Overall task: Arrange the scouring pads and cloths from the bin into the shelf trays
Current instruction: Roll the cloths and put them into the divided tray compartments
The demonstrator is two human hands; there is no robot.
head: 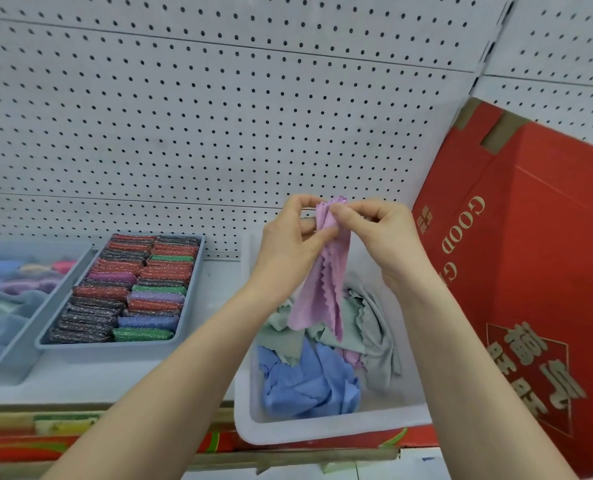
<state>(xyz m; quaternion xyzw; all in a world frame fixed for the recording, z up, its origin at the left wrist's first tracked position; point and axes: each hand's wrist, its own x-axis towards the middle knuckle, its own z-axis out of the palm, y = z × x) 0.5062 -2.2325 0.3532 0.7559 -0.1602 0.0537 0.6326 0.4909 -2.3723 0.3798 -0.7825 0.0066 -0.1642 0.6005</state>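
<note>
Open shelf strip (218,306) lay between scouring-pad tray (198,271) and white bin (322,431), red carton (530,237) closed off the right, pegboard (218,116) stood behind.

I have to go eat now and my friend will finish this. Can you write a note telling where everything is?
Left hand and right hand: both pinch the top edge of a pink cloth held up above the white bin.
In the bin: blue cloth, grey-green cloths, some pink underneath.
Done: the grey tray is packed with rows of scouring pads; the left tray already holds cloths.
Left: put the pink cloth in the left tray, then empty the bin.
</note>
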